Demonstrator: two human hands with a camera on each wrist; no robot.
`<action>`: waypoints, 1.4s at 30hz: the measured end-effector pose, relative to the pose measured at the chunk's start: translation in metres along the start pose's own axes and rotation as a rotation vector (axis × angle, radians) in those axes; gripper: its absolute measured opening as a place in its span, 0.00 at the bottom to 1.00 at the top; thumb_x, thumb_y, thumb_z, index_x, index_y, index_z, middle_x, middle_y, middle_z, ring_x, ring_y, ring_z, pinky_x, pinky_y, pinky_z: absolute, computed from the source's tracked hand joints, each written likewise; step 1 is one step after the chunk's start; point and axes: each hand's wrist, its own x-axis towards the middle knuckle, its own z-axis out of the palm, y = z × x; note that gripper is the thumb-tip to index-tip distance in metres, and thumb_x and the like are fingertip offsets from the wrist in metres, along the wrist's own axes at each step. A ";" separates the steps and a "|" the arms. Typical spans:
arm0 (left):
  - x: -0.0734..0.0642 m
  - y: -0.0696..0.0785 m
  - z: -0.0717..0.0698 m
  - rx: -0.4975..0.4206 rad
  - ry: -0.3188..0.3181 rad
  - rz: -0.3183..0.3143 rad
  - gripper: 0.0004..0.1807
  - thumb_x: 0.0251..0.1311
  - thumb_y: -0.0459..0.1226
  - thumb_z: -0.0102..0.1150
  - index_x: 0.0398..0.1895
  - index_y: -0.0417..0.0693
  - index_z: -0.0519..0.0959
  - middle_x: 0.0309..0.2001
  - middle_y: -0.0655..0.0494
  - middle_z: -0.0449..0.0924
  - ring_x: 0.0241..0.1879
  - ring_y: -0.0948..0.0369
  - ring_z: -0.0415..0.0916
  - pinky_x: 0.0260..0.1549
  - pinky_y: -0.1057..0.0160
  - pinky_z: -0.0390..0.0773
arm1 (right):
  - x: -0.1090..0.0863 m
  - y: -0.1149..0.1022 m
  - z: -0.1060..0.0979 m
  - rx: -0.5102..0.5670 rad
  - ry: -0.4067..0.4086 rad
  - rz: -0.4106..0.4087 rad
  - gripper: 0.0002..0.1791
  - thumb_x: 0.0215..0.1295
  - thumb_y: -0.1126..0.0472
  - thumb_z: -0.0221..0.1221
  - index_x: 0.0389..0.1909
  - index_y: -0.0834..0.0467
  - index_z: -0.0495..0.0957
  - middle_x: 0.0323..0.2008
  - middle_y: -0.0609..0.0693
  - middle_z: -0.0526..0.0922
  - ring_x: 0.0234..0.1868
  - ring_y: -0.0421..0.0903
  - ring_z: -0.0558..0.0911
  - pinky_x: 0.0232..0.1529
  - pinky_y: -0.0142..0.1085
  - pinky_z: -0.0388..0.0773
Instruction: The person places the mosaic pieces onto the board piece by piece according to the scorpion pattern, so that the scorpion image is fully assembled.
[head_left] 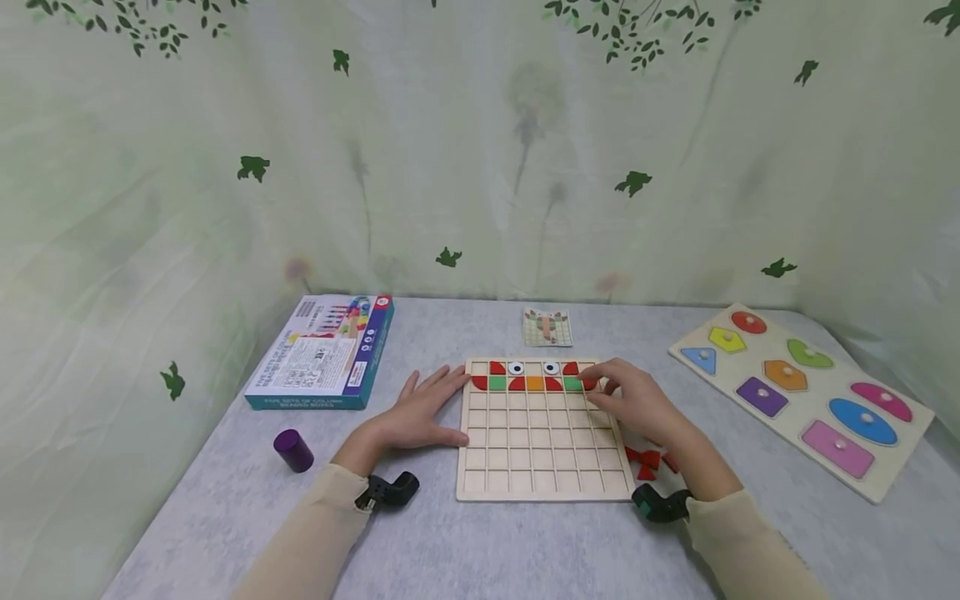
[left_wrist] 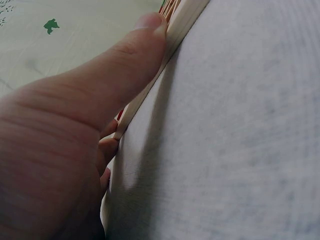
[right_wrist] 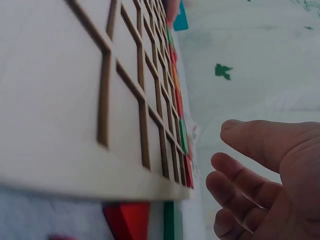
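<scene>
A wooden grid board lies flat on the table. Its top rows hold red pieces, two eye tiles, green squares and an orange square. My left hand rests beside the board with fingers spread, its thumb and fingertips against the left edge; the left wrist view shows the thumb along that edge. Over the upper right corner, my right hand has its index fingertip at the last red piece of the second row. Thumb and fingers stand apart in the right wrist view, holding nothing.
Loose red pieces lie right of the board, partly under the right forearm. A patterned picture card lies behind it. A boxed toy set and purple cylinder stand left; a knobbed shape puzzle lies right.
</scene>
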 end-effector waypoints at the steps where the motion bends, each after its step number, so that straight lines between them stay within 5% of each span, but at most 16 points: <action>1: 0.000 0.000 0.000 0.000 0.002 0.000 0.55 0.53 0.60 0.69 0.80 0.53 0.52 0.82 0.57 0.45 0.82 0.50 0.34 0.75 0.36 0.25 | 0.000 0.002 -0.003 -0.002 -0.002 0.008 0.15 0.68 0.59 0.62 0.55 0.52 0.81 0.54 0.53 0.80 0.45 0.49 0.78 0.38 0.35 0.76; 11: 0.002 -0.001 -0.001 0.002 0.014 0.005 0.55 0.53 0.60 0.68 0.80 0.54 0.52 0.82 0.58 0.45 0.82 0.50 0.33 0.75 0.36 0.25 | -0.005 0.024 -0.033 0.012 -0.070 0.089 0.21 0.67 0.57 0.64 0.60 0.52 0.78 0.56 0.56 0.79 0.50 0.52 0.75 0.42 0.35 0.79; 21: 0.002 0.000 -0.003 0.012 0.018 0.006 0.55 0.54 0.59 0.68 0.80 0.53 0.52 0.82 0.57 0.45 0.82 0.50 0.34 0.75 0.36 0.26 | -0.005 0.036 -0.035 -0.032 -0.204 0.071 0.21 0.60 0.57 0.69 0.55 0.54 0.81 0.46 0.52 0.82 0.42 0.47 0.77 0.40 0.35 0.81; 31: 0.002 0.000 -0.003 0.013 0.012 0.010 0.55 0.54 0.59 0.69 0.80 0.52 0.53 0.82 0.56 0.45 0.82 0.50 0.35 0.75 0.36 0.26 | -0.007 0.039 -0.026 -0.056 -0.210 0.077 0.14 0.60 0.61 0.69 0.46 0.56 0.81 0.40 0.50 0.81 0.40 0.46 0.76 0.42 0.37 0.80; 42: -0.001 0.000 -0.001 0.002 0.003 0.003 0.55 0.53 0.60 0.69 0.80 0.53 0.53 0.82 0.56 0.45 0.82 0.50 0.34 0.75 0.36 0.25 | -0.008 0.035 -0.023 -0.051 -0.179 0.063 0.13 0.61 0.62 0.67 0.47 0.54 0.82 0.41 0.51 0.81 0.37 0.46 0.75 0.35 0.33 0.80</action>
